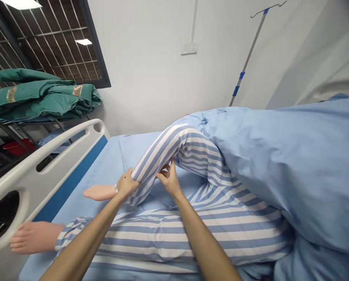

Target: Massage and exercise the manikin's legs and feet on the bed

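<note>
Two legs in blue-and-white striped trousers lie on the bed, smooth and manikin-like at the bare feet. The far leg is bent, its knee raised. My left hand [127, 184] is closed round the lower part of the bent trouser leg [159, 150], just above the far foot [100, 192]. Behind the calf, below the knee, my right hand [169, 179] has its thumb and curled fingers at the same trouser leg's fabric; some fingertips are hidden. The near leg [168, 238] lies straight under my forearms, ending in the near foot [36, 237].
A light blue quilt [282, 152] is bunched over the thighs and the right side. At the left stands the white bed end board [59, 156]. Folded green bedding [42, 95] lies beyond it. An IV pole [249, 54] rises by the wall behind the bed.
</note>
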Demonstrator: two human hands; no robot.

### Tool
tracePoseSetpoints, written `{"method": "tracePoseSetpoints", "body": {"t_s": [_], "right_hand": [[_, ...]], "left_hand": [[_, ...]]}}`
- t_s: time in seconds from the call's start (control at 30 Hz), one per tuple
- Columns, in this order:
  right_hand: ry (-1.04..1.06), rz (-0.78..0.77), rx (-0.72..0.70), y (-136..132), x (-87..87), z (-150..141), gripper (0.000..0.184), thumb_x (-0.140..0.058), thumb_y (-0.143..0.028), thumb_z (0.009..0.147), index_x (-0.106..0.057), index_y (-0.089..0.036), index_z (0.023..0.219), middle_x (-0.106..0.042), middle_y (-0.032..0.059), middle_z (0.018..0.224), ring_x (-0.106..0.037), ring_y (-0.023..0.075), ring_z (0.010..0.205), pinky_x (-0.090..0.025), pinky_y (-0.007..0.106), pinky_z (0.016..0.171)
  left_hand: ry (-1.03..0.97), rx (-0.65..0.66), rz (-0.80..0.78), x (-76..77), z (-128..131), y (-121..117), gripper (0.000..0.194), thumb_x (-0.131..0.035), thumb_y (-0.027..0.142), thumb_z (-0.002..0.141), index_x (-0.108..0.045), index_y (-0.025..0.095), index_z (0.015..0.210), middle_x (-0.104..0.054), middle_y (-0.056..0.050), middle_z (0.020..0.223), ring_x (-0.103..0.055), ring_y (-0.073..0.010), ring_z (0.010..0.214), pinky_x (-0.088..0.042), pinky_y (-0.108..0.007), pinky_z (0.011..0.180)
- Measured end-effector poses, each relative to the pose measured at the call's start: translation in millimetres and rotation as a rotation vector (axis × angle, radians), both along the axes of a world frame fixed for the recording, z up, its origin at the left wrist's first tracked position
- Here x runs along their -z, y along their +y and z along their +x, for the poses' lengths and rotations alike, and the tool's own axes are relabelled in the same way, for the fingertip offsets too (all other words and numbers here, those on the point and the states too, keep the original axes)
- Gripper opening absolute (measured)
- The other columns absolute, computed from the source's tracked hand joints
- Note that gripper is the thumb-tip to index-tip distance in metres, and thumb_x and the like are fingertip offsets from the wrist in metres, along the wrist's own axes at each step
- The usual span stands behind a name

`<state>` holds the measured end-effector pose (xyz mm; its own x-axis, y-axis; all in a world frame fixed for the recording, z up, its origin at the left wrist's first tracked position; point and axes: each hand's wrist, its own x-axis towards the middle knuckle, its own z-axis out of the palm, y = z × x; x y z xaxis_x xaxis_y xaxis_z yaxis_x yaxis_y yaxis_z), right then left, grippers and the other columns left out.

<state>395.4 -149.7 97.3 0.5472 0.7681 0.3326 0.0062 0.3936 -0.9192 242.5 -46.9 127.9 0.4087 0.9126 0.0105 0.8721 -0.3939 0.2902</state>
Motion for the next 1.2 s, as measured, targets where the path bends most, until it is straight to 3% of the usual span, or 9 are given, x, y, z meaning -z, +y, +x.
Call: {"method": "tracePoseSetpoints", "body": {"t_s": [0.13, 0.33, 0.57, 0.67, 0.87, 1.03, 1.2], "right_hand": [[0.05, 0.035, 0.021, 1, 0.3, 4, 0.089, -0.061, -0.023, 0.069, -0.006, -0.029, 0.138, -0.046, 0.0001, 0.087, -0.053, 0.0124, 0.067, -0.045, 0.025, 0.058], [0.057, -0.01, -0.02, 3, 5.6, 2, 0.092, -0.063, -0.027, 0.068, -0.004, -0.029, 0.138, -0.048, -0.0002, 0.087, -0.054, 0.0127, 0.066, -0.043, 0.024, 0.055], [0.153, 0.027, -0.074, 3, 0.0, 2, 0.078, -0.059, -0.028, 0.07, -0.014, -0.031, 0.134, -0.055, -0.0012, 0.087, -0.057, 0.0119, 0.064, -0.041, 0.022, 0.052], [0.225, 0.008, -0.175, 5, -2.5, -4, 0.072, -0.059, -0.027, 0.069, -0.021, -0.032, 0.13, -0.055, -0.0025, 0.085, -0.057, 0.0116, 0.065, -0.04, 0.022, 0.052], [0.293, -0.087, -0.378, 2, -4.8, -24, 0.06, -0.061, -0.024, 0.068, -0.033, -0.03, 0.121, -0.055, -0.0018, 0.087, -0.058, 0.013, 0.071, -0.041, 0.022, 0.055], [0.344, -0.107, -0.449, -2, -4.0, -30, 0.058, -0.063, -0.024, 0.068, -0.034, -0.03, 0.118, -0.056, 0.0009, 0.094, -0.062, 0.017, 0.079, -0.044, 0.025, 0.059], [0.372, -0.156, -0.506, 2, 7.4, -33, 0.054, -0.065, -0.025, 0.069, -0.035, -0.029, 0.114, -0.058, 0.0013, 0.096, -0.063, 0.0185, 0.083, -0.045, 0.026, 0.062]], "left_hand": [[-0.048, -0.03, 0.003, 1.0, 25, -5, 0.04, -0.06, 0.029, 0.056, -0.049, 0.028, 0.094, -0.064, 0.001, 0.081, -0.06, -0.0205, 0.076, -0.035, -0.025, 0.054], [-0.07, 0.034, -0.039, 1.0, 16, 3, 0.04, -0.059, 0.03, 0.056, -0.051, 0.029, 0.095, -0.064, 0.002, 0.082, -0.059, -0.0192, 0.076, -0.035, -0.024, 0.054], [0.011, 0.079, -0.02, -16.0, -34, 30, 0.038, -0.058, 0.03, 0.055, -0.054, 0.029, 0.092, -0.064, 0.003, 0.084, -0.058, -0.0193, 0.077, -0.034, -0.024, 0.054], [0.083, 0.078, 0.033, -19.5, -64, 38, 0.04, -0.057, 0.029, 0.055, -0.054, 0.029, 0.095, -0.065, 0.002, 0.085, -0.059, -0.0207, 0.079, -0.034, -0.025, 0.055], [0.177, 0.082, 0.066, -11.8, -101, 42, 0.052, -0.055, 0.027, 0.055, -0.052, 0.031, 0.107, -0.066, 0.0, 0.091, -0.059, -0.0249, 0.085, -0.035, -0.027, 0.057], [0.187, 0.225, 0.164, -3.8, -119, 41, 0.076, -0.052, 0.026, 0.062, -0.03, 0.037, 0.134, -0.062, -0.001, 0.108, -0.059, -0.0253, 0.091, -0.038, -0.029, 0.067], [0.244, 0.284, 0.223, 3.4, -136, 49, 0.073, -0.053, 0.026, 0.064, -0.032, 0.032, 0.134, -0.062, -0.003, 0.106, -0.059, -0.0251, 0.09, -0.039, -0.03, 0.07]]}}
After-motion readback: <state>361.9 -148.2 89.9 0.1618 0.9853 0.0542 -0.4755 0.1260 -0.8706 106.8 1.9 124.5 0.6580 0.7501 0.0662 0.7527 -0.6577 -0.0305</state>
